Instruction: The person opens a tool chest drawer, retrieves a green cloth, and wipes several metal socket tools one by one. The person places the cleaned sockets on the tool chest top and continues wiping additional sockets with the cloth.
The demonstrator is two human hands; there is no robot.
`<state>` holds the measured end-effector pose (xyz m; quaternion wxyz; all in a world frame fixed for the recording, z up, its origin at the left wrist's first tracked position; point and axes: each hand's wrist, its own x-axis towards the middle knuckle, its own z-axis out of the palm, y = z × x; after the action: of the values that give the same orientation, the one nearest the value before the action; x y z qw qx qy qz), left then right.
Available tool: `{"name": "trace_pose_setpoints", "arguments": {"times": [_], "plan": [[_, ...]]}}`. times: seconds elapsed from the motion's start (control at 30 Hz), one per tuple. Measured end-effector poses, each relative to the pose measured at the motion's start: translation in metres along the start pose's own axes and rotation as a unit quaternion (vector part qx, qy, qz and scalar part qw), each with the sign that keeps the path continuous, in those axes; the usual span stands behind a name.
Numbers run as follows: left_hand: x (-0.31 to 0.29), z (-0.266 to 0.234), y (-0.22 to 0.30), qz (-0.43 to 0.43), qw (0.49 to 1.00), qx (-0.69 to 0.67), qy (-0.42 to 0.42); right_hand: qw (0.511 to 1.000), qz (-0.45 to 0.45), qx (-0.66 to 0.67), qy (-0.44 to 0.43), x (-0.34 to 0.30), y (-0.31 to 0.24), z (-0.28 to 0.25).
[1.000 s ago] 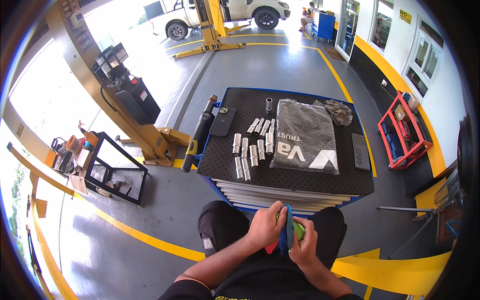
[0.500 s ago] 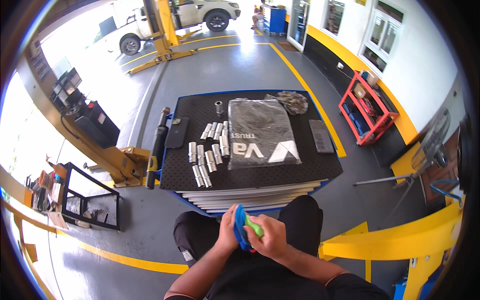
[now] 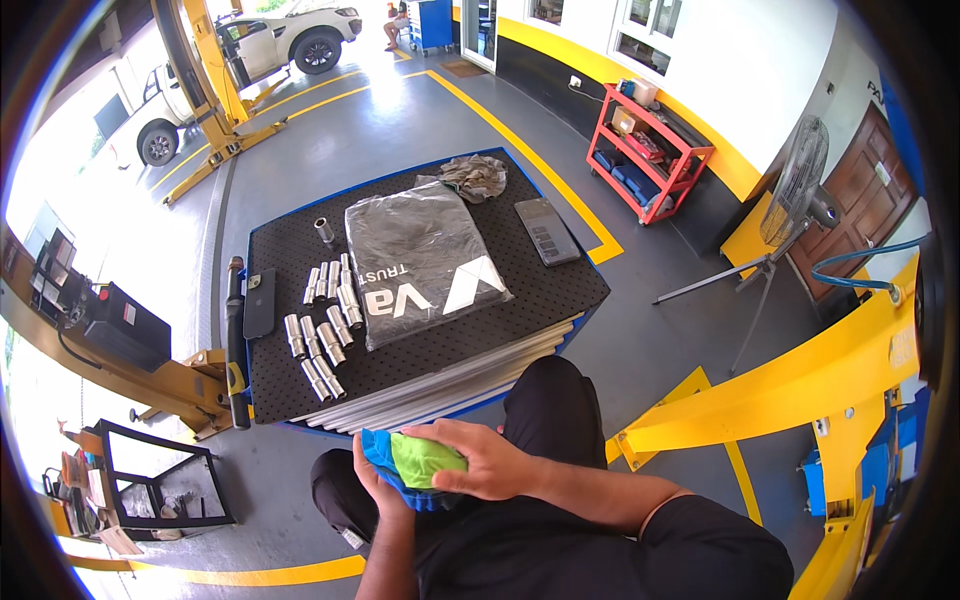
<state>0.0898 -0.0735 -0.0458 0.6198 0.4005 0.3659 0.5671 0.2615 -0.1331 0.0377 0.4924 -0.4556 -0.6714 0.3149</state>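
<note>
Close over my lap, both hands are together. My left hand [image 3: 380, 492] is closed along the near-left side of a blue piece [image 3: 376, 447] with a ridged lower edge; its exact kind is unclear. My right hand [image 3: 492, 460] presses a bunched green cloth [image 3: 425, 461] onto that piece, its fingers curled over the cloth. On the black perforated top of the tool cart [image 3: 560, 300] lie several chrome sockets [image 3: 332, 340] in a cluster. A single socket [image 3: 323, 231] stands apart behind them. Right of the sockets is a dark plastic bag [image 3: 420, 260] with white print.
A phone [image 3: 259, 304] and a dark bar-shaped tool [image 3: 236, 340] lie at the cart's left edge. A grey cloth [image 3: 474, 179] and a dark flat device [image 3: 547, 232] are at its far right. A yellow lift arm [image 3: 770, 400] crosses on my right, near a standing fan [image 3: 797, 190].
My view has swung right, so the cart appears shifted left and tilted. My right hand has spread over the blue piece, and more of the green cloth shows. The sockets stay in place.
</note>
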Motion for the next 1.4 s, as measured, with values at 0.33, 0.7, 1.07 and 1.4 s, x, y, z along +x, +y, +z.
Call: {"name": "trace_pose_setpoints", "arguments": {"times": [0.33, 0.7, 1.07, 1.4], "plan": [[0.006, 0.025, 0.042, 0.513, 0.708, 0.46, -0.156, 0.857, 0.29, 0.409, 0.118, -0.006, 0.009, 0.014], [-0.021, 0.023, 0.016, -0.097, 0.992, -0.029, -0.079, 0.955, -0.212, -0.194, 0.079, -0.004, 0.016, -0.013], [-0.007, 0.042, 0.07, 0.236, 0.933, 0.226, -0.152, 0.975, -0.006, 0.2, 0.093, -0.015, -0.025, 0.002], [-0.003, 0.044, 0.099, 0.253, 0.913, 0.296, -0.124, 0.74, 0.164, 0.652, -0.013, -0.025, -0.006, -0.014]]}}
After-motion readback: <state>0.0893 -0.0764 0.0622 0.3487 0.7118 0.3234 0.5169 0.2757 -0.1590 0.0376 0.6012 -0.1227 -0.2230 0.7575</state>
